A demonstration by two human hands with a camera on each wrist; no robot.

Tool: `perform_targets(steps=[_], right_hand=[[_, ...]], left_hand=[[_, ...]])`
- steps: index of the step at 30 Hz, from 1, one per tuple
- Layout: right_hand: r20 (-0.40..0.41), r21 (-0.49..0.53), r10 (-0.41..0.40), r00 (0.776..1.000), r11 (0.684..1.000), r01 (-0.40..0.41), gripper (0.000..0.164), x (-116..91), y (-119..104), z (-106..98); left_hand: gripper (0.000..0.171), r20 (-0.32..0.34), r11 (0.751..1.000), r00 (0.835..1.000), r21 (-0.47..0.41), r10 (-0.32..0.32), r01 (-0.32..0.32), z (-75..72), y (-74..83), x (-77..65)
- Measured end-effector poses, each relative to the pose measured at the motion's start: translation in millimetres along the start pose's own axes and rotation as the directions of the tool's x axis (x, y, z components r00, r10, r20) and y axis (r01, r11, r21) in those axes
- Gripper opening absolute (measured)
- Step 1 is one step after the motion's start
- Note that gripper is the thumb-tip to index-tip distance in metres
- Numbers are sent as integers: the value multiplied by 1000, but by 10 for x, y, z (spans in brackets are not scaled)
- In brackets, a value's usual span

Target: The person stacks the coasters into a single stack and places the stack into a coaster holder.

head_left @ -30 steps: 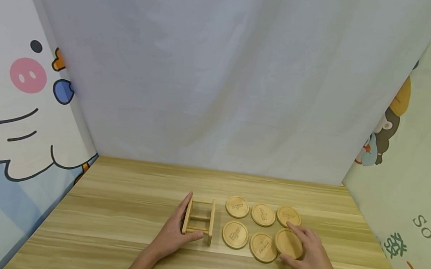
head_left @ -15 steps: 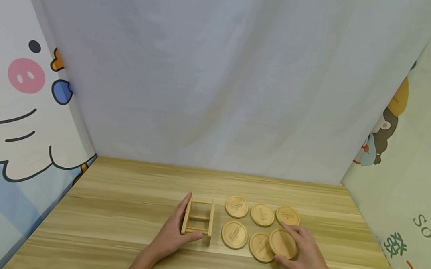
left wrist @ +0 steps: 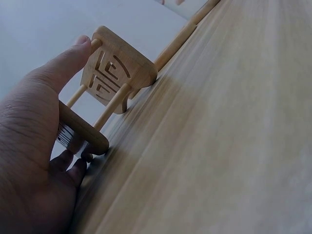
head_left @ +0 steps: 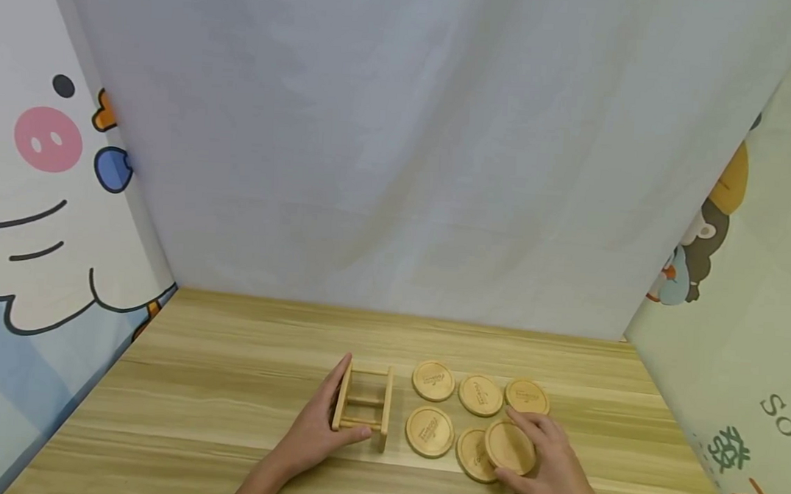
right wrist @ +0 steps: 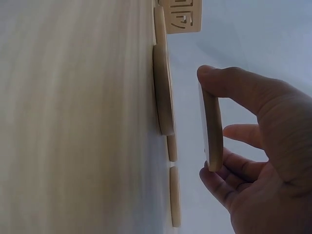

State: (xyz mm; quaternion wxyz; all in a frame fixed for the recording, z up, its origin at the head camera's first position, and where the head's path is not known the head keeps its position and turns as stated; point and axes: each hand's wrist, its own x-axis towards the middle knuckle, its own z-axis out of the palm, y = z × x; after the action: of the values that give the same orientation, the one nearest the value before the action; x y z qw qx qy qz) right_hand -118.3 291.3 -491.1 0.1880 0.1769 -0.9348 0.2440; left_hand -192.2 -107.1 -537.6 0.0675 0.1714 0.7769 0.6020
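Note:
My left hand (head_left: 317,435) grips a small wooden coaster rack (left wrist: 109,73), its two cut-out side panels joined by dowels. The thumb lies along the near end and the other fingers are at the left panel. My right hand (head_left: 551,467) pinches a round wooden coaster (head_left: 511,447) by its edge. In the right wrist view this held coaster (right wrist: 212,126) is raised off the table. Seen from the head, it overlaps the lower middle coaster (head_left: 471,457). The lower left coaster (head_left: 429,431) lies flat, its face engraved, just right of the rack.
Behind these lie three more coasters in a row: the left one (head_left: 433,381), the middle one (head_left: 480,395) and the right one (head_left: 527,396), close to my right fingertips. A grey-white curtain (head_left: 399,166) hangs at the far edge of the wood-grain table (head_left: 231,358).
My right hand has carried the held coaster leftward, and it now covers part of the lower middle coaster. The left hand and the rack have stayed in place.

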Motion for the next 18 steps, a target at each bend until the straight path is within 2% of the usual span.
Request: perform_targets(steps=[3,10,18], right_hand=[[1,-3,-2,1000,1000,2,94,5,-6,34],[66,29,54,996,998,-56,94,13,-53,29],[58,18,20,998,1000,-21,94,20,-53,62]], left_hand=[[119,-1,1000,1000,12,-1,1,3,-6,6],[121,1,1000,1000,22,2,-2,6,-15,18],[120,1,1000,1000,29,3,-3,-2,-14,15]])
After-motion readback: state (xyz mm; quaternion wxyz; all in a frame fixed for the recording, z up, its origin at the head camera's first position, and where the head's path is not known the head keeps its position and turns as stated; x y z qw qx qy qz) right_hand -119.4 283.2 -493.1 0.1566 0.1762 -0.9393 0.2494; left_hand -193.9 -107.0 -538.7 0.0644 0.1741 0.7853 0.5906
